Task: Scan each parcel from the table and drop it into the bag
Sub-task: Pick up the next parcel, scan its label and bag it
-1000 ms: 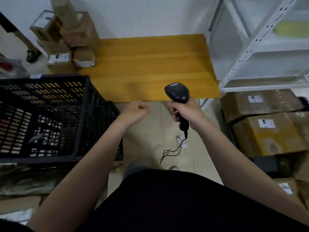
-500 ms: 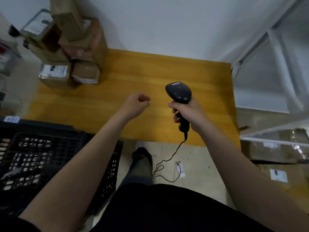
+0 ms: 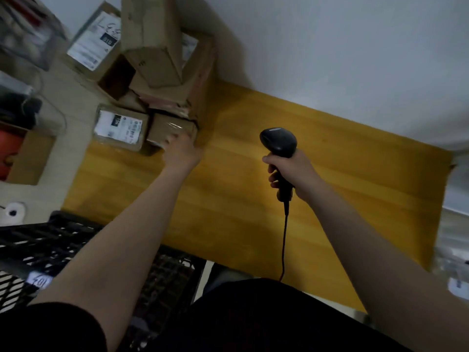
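Yellow wooden table (image 3: 330, 186) stood against white wall; parcel pile (image 3: 162, 72) stacked at far left corner. Left hand (image 3: 182, 153) stretched to small brown parcel (image 3: 167, 127) at pile's bottom, fingers (image 3: 169, 143) touching its front edge, blurred; grip could not be told. Right hand (image 3: 291, 171) was above table, fingers wrapped round handle of black scanner (image 3: 279, 142), cable (image 3: 284, 240) hanging down. Black crate (image 3: 38, 240) sat near left.

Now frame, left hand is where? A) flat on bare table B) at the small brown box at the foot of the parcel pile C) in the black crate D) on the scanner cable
B: the left hand meets the near edge of the small brown box, while the right hand grips the barcode scanner.
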